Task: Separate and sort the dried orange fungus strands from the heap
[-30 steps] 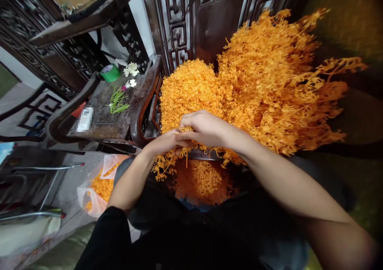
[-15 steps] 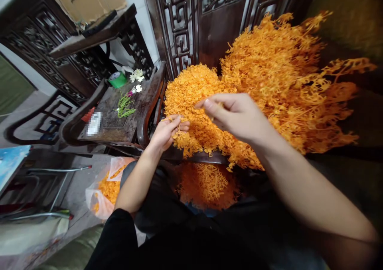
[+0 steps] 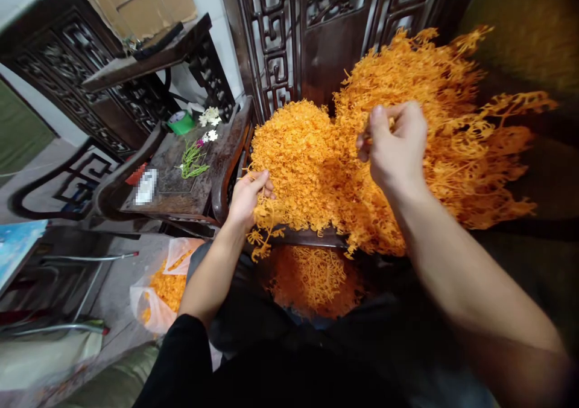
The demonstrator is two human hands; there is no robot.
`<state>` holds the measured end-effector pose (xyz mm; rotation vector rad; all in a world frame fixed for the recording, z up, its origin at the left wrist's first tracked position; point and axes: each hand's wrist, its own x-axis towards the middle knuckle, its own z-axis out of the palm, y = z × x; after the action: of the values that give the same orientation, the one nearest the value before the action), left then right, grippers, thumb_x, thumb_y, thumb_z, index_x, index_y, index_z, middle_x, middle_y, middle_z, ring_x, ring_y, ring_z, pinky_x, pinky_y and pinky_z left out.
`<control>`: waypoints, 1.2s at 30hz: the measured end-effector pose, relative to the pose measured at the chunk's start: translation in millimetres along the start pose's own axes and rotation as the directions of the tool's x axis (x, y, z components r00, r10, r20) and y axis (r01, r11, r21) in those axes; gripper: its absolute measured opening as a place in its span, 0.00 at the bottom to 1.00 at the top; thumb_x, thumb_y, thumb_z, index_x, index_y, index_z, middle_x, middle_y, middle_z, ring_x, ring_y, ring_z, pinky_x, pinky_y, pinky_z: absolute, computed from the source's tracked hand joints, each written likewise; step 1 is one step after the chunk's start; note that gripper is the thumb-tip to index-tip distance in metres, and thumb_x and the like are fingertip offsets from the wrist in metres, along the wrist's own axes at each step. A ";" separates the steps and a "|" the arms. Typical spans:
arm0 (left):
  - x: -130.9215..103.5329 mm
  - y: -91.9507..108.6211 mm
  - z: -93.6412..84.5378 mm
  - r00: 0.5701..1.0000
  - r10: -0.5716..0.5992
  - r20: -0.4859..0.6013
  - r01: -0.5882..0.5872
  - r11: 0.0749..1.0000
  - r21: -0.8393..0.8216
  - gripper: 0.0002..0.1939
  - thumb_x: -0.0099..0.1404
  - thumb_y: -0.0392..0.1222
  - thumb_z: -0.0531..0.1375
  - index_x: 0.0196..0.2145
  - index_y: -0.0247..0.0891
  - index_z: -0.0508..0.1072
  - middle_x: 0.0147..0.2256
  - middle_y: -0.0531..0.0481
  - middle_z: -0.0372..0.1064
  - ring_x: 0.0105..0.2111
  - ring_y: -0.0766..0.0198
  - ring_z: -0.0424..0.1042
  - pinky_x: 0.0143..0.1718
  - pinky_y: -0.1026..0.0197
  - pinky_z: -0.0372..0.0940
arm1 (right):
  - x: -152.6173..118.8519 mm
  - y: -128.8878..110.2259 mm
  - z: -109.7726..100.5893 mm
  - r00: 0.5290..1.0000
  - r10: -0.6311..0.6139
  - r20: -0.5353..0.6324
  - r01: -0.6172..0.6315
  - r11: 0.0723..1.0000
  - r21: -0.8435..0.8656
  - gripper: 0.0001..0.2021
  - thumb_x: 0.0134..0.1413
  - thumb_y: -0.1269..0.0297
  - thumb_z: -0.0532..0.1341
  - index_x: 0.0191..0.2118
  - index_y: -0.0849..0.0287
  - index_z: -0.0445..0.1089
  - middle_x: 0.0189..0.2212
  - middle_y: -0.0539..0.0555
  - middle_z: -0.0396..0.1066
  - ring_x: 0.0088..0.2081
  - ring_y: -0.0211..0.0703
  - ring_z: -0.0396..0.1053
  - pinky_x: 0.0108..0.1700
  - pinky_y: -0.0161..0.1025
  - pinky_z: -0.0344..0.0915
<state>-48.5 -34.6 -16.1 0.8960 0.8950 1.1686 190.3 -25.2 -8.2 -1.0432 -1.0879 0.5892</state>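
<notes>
Pinched between the thumb and fingers of my left hand point(image 3: 249, 197) is an orange stringy sprig point(image 3: 265, 227), its curly ends hanging below the fingers. My right hand point(image 3: 398, 145) is closed and raised over the bigger pile of orange sprigs point(image 3: 434, 94), which fans out to the right. What its fingers hold, if anything, is hidden. Between the hands lies a rounder, denser orange pile point(image 3: 294, 154) on a dark wooden seat. More orange strands point(image 3: 316, 278) sit lower down between my legs.
To the left, a dark wooden chair point(image 3: 181, 184) bears green tape point(image 3: 180, 122), green stems point(image 3: 193, 160) and white flowers point(image 3: 209, 116). A plastic bag point(image 3: 156, 308) of orange pieces stands on the floor. Carved wooden panelling point(image 3: 332, 52) rises behind the piles.
My right hand has moved up and to the right, away from the left hand. My left hand has shifted slightly left, and its sprig now hangs lower and in plainer view.
</notes>
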 end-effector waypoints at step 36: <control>-18.4 -1.0 12.2 0.823 0.469 0.321 -0.534 0.445 0.719 0.17 0.74 0.45 0.59 0.55 0.41 0.80 0.48 0.45 0.82 0.44 0.58 0.82 0.49 0.58 0.75 | -43.8 -28.6 22.3 0.838 0.220 0.500 0.020 0.902 -0.430 0.14 0.58 0.53 0.65 0.39 0.58 0.82 0.33 0.53 0.81 0.34 0.43 0.74 0.41 0.41 0.65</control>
<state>-39.9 -54.1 -10.5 2.0614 1.1433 1.2098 150.3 -64.6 0.9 -1.3594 -1.7222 0.7844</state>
